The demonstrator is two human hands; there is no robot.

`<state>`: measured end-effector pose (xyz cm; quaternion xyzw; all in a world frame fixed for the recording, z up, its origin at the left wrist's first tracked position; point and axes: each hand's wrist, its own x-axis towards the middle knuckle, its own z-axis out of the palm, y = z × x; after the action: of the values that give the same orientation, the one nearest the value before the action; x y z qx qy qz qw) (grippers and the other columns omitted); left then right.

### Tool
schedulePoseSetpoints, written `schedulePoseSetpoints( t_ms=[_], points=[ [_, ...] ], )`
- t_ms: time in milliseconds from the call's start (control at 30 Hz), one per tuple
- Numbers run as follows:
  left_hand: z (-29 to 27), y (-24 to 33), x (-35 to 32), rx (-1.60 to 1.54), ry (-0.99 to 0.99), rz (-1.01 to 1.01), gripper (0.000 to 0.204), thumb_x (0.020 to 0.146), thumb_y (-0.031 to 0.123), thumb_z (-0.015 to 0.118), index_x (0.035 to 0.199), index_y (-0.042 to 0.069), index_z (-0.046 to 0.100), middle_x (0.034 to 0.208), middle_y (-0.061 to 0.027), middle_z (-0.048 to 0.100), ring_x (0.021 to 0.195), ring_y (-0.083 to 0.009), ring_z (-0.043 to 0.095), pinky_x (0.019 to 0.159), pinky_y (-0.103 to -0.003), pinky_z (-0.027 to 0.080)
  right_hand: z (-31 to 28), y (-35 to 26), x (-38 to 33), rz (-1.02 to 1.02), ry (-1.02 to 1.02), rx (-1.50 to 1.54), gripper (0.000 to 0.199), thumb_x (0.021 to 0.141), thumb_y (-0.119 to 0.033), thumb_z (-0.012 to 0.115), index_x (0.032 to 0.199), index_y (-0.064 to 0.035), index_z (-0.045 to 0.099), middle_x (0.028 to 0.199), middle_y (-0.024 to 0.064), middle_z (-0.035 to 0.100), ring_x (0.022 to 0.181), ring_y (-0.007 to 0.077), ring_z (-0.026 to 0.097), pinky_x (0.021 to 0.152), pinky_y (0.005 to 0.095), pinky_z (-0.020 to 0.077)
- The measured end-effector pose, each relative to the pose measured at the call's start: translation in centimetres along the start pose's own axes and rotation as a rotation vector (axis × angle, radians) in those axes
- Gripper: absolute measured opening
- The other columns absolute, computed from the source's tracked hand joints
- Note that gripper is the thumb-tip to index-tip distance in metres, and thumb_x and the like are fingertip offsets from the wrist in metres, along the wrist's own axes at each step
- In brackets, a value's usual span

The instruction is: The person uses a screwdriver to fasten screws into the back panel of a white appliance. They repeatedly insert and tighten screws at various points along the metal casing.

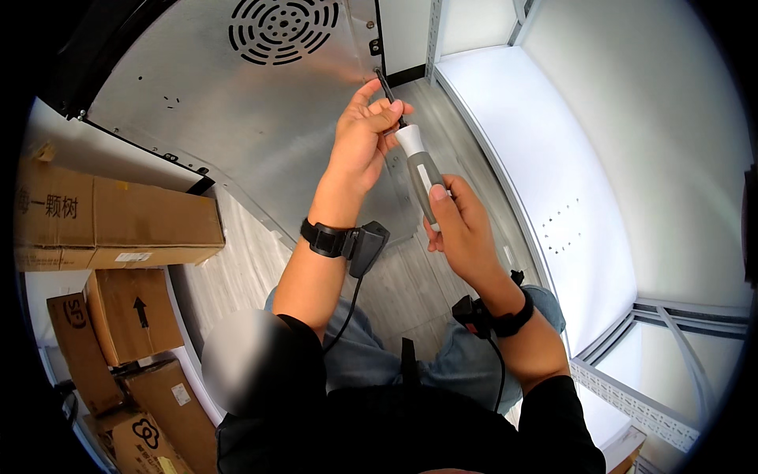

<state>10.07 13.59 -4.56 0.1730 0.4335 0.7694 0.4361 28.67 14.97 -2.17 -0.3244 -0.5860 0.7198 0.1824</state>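
A screwdriver (423, 170) with a grey and white handle and a dark shaft slants up toward a silver metal panel (260, 118). Its handle is wrapped by my right hand (466, 229), thumb along the side. Farther up, my left hand (369, 130) pinches the shaft between thumb and fingers, with the index finger stretched toward the tip. The tip meets the right edge of the panel, just below a dark slotted bracket (376, 48). Whether a screw sits under the tip is too small to tell. Round vent slots (284, 28) are cut in the panel.
To my right runs a white shelf (521, 142) with several small dark pieces (562, 227) scattered on it, possibly screws. Cardboard boxes (130, 217) are stacked on the left. Light wood-look floor (237, 237) lies below. Cables hang from the devices strapped to both wrists.
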Motion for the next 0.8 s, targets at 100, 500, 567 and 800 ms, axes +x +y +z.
schedulePoseSetpoints(
  t_ms=[100, 500, 567, 800],
  points=[
    [-0.1, -0.1, 0.0, 0.002, -0.001, 0.007, 0.058, 0.088, 0.004, 0.056, 0.136, 0.003, 0.024, 0.089, -0.0096, 0.064, 0.072, -0.0131, 0.060, 0.063, -0.026, 0.049, -0.1, -0.2, 0.0, 0.018, -0.012, 0.000, 0.037, 0.094, -0.033, 0.050, 0.106, 0.0019, 0.050, 0.067, 0.0006, 0.050, 0.055, 0.0055, 0.049, 0.047, 0.0227, 0.0396],
    [-1.0, 0.3, -0.2, 0.003, 0.008, 0.016, 0.057, 0.088, 0.005, 0.056, 0.136, 0.002, 0.026, 0.090, -0.0088, 0.063, 0.073, -0.0122, 0.060, 0.061, -0.025, 0.050, 0.6, 0.0, 0.4, 0.042, -0.034, -0.003, 0.034, 0.095, -0.032, 0.049, 0.106, -0.0003, 0.051, 0.066, 0.0010, 0.052, 0.055, 0.0072, 0.051, 0.047, 0.0228, 0.0411],
    [-0.8, 0.0, -0.2, -0.002, 0.019, 0.021, 0.053, 0.088, 0.005, 0.056, 0.133, 0.002, 0.029, 0.089, -0.0080, 0.063, 0.075, -0.0126, 0.060, 0.063, -0.025, 0.051, -0.1, 0.3, 0.8, 0.044, -0.046, 0.066, 0.031, 0.094, -0.028, 0.051, 0.106, 0.0005, 0.050, 0.072, 0.0037, 0.055, 0.055, 0.0089, 0.052, 0.048, 0.0237, 0.0430],
    [0.0, -1.9, -0.8, 0.009, -0.013, 0.035, 0.032, 0.089, 0.006, 0.057, 0.119, 0.002, 0.044, 0.089, -0.0069, 0.061, 0.086, -0.0152, 0.062, 0.069, -0.025, 0.054, -3.3, -2.2, 1.7, -0.010, 0.016, 0.063, 0.040, 0.083, -0.013, 0.063, 0.114, 0.0043, 0.046, 0.098, 0.0152, 0.057, 0.053, 0.0125, 0.055, 0.049, 0.0256, 0.0495]
  ],
)
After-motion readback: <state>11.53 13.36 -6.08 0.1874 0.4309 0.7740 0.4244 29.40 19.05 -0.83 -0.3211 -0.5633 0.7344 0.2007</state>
